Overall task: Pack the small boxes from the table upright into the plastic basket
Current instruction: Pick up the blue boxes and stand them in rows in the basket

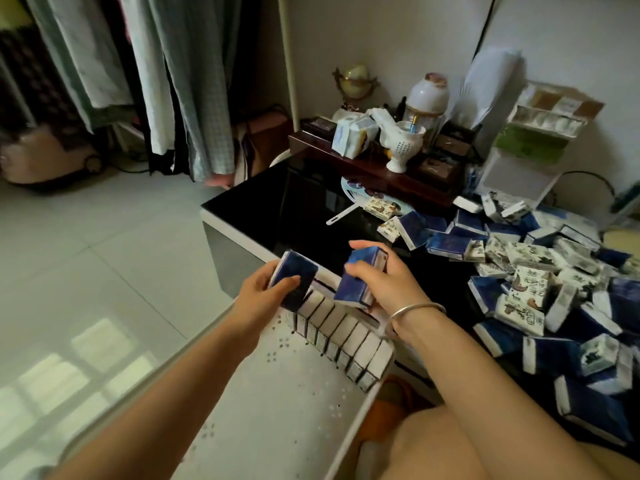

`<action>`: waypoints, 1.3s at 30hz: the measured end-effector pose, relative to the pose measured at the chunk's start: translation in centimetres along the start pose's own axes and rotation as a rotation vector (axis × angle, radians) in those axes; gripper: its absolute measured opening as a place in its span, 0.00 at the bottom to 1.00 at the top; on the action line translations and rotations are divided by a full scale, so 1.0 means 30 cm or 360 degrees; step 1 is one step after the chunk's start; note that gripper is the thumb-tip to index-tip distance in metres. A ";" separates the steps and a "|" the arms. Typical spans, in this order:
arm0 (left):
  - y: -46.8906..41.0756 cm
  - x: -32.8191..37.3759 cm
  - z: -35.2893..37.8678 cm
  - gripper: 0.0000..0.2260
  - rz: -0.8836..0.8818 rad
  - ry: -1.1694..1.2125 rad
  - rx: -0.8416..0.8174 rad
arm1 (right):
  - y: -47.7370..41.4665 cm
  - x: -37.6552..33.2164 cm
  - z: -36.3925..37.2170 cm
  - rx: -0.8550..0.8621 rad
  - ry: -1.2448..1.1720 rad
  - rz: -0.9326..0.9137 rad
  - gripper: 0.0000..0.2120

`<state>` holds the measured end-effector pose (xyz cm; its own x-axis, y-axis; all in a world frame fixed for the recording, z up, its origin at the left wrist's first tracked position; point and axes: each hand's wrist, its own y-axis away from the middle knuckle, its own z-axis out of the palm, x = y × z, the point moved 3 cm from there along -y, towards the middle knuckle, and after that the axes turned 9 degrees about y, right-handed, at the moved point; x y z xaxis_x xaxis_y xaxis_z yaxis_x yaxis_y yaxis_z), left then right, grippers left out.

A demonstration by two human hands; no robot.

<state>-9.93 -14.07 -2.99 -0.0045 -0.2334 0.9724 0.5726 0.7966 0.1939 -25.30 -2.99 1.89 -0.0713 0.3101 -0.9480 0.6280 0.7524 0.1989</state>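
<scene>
A white perforated plastic basket (277, 393) sits in front of me, against the black table (311, 209). A row of small boxes (349, 334) stands upright along its far right wall. My left hand (263, 289) grips a blue box (294, 278) over the far end of that row. My right hand (388, 282), with a silver bangle on the wrist, holds another blue box (360, 278) just above the row. A big heap of blue and white small boxes (540, 271) lies on the table to the right.
At the back of the table stand a dark wooden tray (374, 168), a white vase (403, 140), tissue packs and a jar. A hand fan (360, 195) lies flat. A white shelf rack (540, 133) stands right. Clothes hang at left over the tiled floor.
</scene>
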 end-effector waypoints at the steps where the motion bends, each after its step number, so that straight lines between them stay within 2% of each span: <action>1: -0.012 -0.016 -0.032 0.08 0.0060 -0.0103 0.0094 | -0.009 0.001 0.014 0.0004 -0.0021 0.0034 0.13; 5: -0.057 -0.088 -0.115 0.11 0.0210 -0.0526 0.0399 | -0.029 0.006 0.046 -0.0064 -0.0095 0.0205 0.16; 8: -0.086 -0.121 -0.110 0.12 0.0252 -0.0689 0.0471 | -0.034 0.019 0.062 -0.0157 -0.0065 0.0218 0.20; 13: -0.097 -0.123 -0.052 0.15 0.0379 -0.0817 0.0590 | -0.059 0.039 0.078 -0.0140 -0.0040 0.0183 0.24; 17: -0.101 -0.174 -0.015 0.11 0.0331 -0.0549 0.0330 | -0.065 0.028 0.075 -0.0046 0.0031 0.0115 0.19; 20: -0.072 -0.214 -0.009 0.12 0.0127 -0.0193 0.0161 | -0.072 0.010 0.076 0.0007 0.0088 0.0060 0.15; 24: -0.049 -0.212 -0.011 0.12 -0.0106 0.0144 0.0150 | -0.077 -0.013 0.111 -0.0070 0.0215 -0.0030 0.17; 28: -0.062 -0.227 -0.018 0.14 -0.0314 0.0282 0.0161 | -0.104 -0.015 0.201 -0.0197 0.0438 -0.0162 0.20; 30: -0.068 -0.249 -0.020 0.13 -0.0435 0.0358 0.0151 | -0.120 -0.028 0.244 -0.0114 0.0798 -0.0344 0.19; 32: -0.068 -0.272 -0.024 0.14 -0.0495 0.0421 0.0222 | -0.129 -0.050 0.293 -0.0046 0.1443 -0.0614 0.17; 34: -0.072 -0.301 -0.035 0.20 -0.0554 0.0514 0.0354 | -0.137 -0.063 0.343 -0.0110 0.1950 -0.0784 0.19; 36: -0.073 -0.321 -0.039 0.25 -0.0590 0.0581 0.0408 | -0.149 -0.060 0.374 -0.0185 0.2231 -0.0883 0.20; 39: -0.071 -0.320 -0.048 0.24 -0.0599 0.0648 0.0491 | -0.156 -0.051 0.409 -0.0261 0.2444 -0.1000 0.20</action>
<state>-9.91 -14.33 -12.92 0.1875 -0.6738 0.7147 0.3295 0.7286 0.6004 -18.62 -14.12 -0.65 -0.9708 0.1256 0.2044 0.1331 0.9908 0.0234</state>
